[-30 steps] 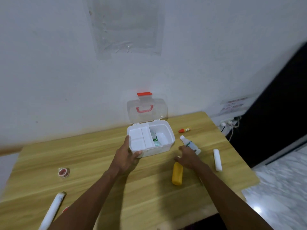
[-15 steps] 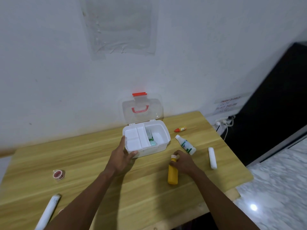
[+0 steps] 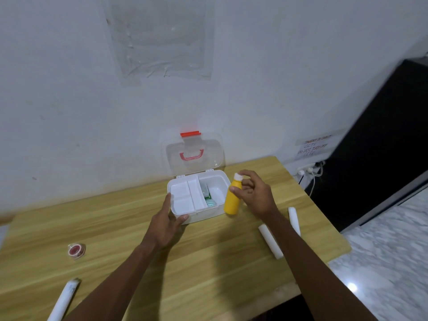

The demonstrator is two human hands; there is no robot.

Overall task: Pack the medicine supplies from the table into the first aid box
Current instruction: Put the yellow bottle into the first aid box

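Yellow bottle (image 3: 232,198) near upright, white cap up, right hand (image 3: 254,194) gripping

Open white plastic first aid box (image 3: 203,216), clear red-handled lid (image 3: 209,150) raised upright; yellow white-capped plastic bottle (image 3: 231,201) upright, held at its right rim.
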